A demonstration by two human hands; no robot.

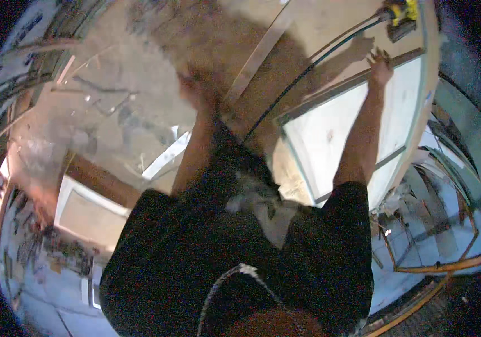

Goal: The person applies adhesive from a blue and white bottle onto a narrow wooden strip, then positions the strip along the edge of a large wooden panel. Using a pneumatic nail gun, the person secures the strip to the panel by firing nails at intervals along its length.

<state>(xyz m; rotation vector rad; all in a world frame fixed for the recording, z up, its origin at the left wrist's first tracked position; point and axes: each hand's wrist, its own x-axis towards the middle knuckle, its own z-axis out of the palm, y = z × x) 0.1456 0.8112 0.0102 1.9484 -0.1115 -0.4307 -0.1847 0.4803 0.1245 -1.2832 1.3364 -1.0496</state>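
My right hand (382, 66) is stretched out at the far right, over the edge of a framed white panel (324, 132). Its fingers are spread and hold nothing that I can see. Just beyond them lies a yellow and black power tool (402, 19), cut off by the top of the picture. My left hand (195, 87) is in shadow and smeared by motion, close to a long wooden strip (263, 50). Whether it holds anything does not show.
A dark hose or cable (310, 68) runs diagonally across the tan worktop (139, 33). Left of my left forearm lies a white strip (167, 155). A brown and white frame-like piece (91, 196) sits at the near left. Clutter surrounds the worktop.
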